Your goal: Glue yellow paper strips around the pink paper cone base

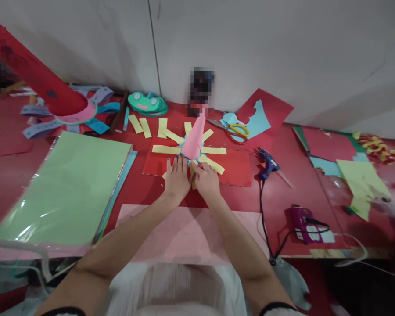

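Note:
A pink paper cone point(194, 142) stands upright with its tip up, on a blue scalloped paper base. Yellow paper strips point(213, 150) spread out around it like rays, over a red paper sheet point(238, 166). At the near side of the cone, my left hand point(177, 175) lies flat with its fingers stretched toward the base. Beside it, my right hand point(206, 177) has bent fingers, closed on the near yellow paper strip point(194, 183) by the base. The hands hide part of that strip and of the base's near edge.
Loose yellow strips point(145, 127), green frog cutouts point(148, 104) and scissors point(233, 131) lie behind. Right are a glue gun point(268, 163) with a cord, a purple box point(304, 224) and paper scraps point(362, 180). Left are wrapped green sheets point(75, 188) and a red paper cone point(46, 79).

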Demonstrator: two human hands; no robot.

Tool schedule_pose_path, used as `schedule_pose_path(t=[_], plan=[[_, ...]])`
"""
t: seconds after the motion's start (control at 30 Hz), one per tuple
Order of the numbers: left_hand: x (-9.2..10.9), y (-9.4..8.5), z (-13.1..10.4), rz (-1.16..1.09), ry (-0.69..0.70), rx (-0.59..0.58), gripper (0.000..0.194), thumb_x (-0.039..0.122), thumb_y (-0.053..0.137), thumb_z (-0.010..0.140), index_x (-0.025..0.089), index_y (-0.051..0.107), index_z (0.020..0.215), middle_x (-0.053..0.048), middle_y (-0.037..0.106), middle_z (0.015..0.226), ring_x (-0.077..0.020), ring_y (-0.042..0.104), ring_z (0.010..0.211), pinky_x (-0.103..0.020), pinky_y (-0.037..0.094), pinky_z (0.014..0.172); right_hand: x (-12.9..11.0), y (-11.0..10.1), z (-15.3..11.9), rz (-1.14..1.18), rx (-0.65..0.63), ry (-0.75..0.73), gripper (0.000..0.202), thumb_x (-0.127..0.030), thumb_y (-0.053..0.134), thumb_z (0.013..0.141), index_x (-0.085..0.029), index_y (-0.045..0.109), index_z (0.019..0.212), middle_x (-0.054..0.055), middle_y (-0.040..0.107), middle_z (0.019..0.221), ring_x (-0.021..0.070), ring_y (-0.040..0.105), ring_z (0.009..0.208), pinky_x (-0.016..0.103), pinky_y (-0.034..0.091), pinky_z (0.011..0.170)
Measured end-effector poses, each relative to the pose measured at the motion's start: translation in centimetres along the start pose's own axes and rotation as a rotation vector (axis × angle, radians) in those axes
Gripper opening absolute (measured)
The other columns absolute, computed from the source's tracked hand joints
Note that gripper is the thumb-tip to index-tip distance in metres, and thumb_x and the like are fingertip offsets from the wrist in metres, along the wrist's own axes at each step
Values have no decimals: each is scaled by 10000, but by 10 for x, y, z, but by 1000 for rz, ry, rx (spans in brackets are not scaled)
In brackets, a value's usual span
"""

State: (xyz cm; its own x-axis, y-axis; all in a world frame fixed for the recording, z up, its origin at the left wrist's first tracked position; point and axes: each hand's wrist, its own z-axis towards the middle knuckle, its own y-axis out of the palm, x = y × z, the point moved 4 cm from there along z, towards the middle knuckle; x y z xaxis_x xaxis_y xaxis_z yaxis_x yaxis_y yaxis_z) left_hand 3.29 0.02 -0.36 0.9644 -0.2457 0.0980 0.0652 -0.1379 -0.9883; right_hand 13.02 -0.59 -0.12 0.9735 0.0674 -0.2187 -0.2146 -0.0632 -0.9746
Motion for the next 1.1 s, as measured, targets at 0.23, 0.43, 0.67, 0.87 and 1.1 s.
schedule_pose_path(t=[0.23,0.43,0.67,0.87,1.1], plan=[[0,-1,-1,-5,5,41,565,301,211,930,22,309,1412,-184,316,1475,-289,282,1376,-500,61,1145,1,1,0,14,29,-15,454,-147,375,884,-249,517,1303,95,569,984,199,532,893,315,390,785],[0,-4,-2,-20,19,113,574,346,223,935,15,352,1386,-194,343,1459,-291,298,1369,-508,65,1143,1,0,0,28,22,-8,478,-118,374,865,-245,519,1303,96,571,987,202,531,897,316,391,782],[2,-1,-2,-1,39,31,572,307,194,939,-21,347,1383,-207,333,1458,-291,305,1365,-494,50,1150,2,-1,-1,19,23,-29,507,-100,385,845,-251,506,1315,99,570,1010,209,525,913,318,393,790],[2,-2,0,27,32,-26,582,336,262,932,-2,322,1401,-198,330,1464,-304,290,1369,-486,126,1138,3,2,0,32,32,-36,505,-97,396,841,-243,509,1311,98,573,1000,208,528,896,321,396,780],[1,-4,-2,36,57,15,576,379,251,939,63,328,1414,-168,368,1454,-294,326,1354,-499,111,1137,25,-13,-1,282,333,69,389,-165,332,891,-174,613,1159,95,602,920,190,539,882,318,423,816]])
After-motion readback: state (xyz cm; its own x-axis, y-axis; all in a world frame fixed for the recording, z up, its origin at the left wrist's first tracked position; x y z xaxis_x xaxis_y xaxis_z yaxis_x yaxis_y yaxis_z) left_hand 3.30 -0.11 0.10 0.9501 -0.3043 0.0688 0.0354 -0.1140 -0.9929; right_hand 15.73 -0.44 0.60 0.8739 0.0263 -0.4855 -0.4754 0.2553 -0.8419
